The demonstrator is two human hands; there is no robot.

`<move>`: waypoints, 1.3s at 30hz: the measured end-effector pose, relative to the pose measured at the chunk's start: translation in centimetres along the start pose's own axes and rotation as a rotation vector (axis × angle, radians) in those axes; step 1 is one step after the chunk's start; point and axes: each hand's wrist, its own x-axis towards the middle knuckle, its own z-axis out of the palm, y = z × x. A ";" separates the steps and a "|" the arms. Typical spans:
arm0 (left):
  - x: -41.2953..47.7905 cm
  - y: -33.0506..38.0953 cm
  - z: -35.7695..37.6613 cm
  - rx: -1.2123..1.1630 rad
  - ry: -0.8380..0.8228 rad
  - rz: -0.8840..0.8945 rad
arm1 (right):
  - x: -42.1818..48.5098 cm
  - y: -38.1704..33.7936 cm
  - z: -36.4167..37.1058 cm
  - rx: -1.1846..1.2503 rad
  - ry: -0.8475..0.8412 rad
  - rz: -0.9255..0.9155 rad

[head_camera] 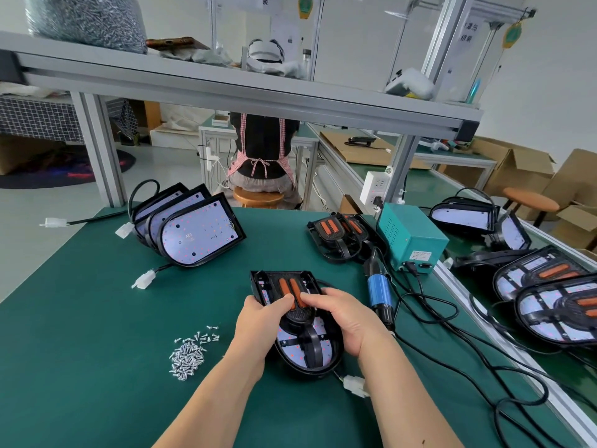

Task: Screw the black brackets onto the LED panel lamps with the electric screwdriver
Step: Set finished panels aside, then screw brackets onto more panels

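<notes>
Left hand (261, 321), right hand (343, 318) around lamp (292, 348)

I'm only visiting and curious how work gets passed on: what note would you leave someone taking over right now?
Left hand and right hand: both grip the LED panel lamp mid-mat, thumbs on its black bracket.
Electric screwdriver lies unheld at right; screw pile at left.
Done: bracket placed; bracketed lamps lie on the right belt.
Left: drive this lamp's screws, it seems, then the bare lamps far left.
</notes>
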 end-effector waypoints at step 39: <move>-1.7 -2.2 -0.6 -0.052 0.025 0.378 | -1.5 -2.2 0.1 -0.040 0.093 -0.153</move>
